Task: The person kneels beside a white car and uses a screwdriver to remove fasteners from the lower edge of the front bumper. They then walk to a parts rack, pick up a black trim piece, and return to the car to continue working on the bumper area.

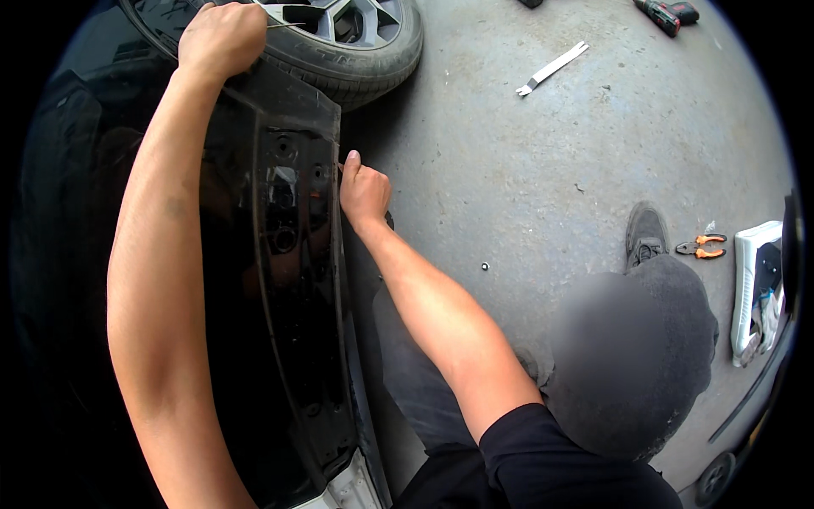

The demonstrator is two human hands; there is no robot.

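My left hand [222, 38] is closed in a fist at the edge of the black car body [233, 280], beside the wheel [360, 47]. From its far side a thin, light-coloured rod sticks out across the spokes; what the fingers wrap round is hidden. Lower down, my right hand [366, 191] is closed against the outer edge of a glossy black body panel [288, 182] with several holes in it. Its thumb points up, and a small dark bit shows at the panel edge by the fingers. I cannot make out what this hand grips.
On the grey floor lie a white trim pry tool [553, 69], orange-handled pliers [702, 247], a small nut-like piece [485, 266] and a red-black cordless drill [667, 14]. A white tray [746, 297] stands at the right. My dark shoe [647, 233] rests near the pliers.
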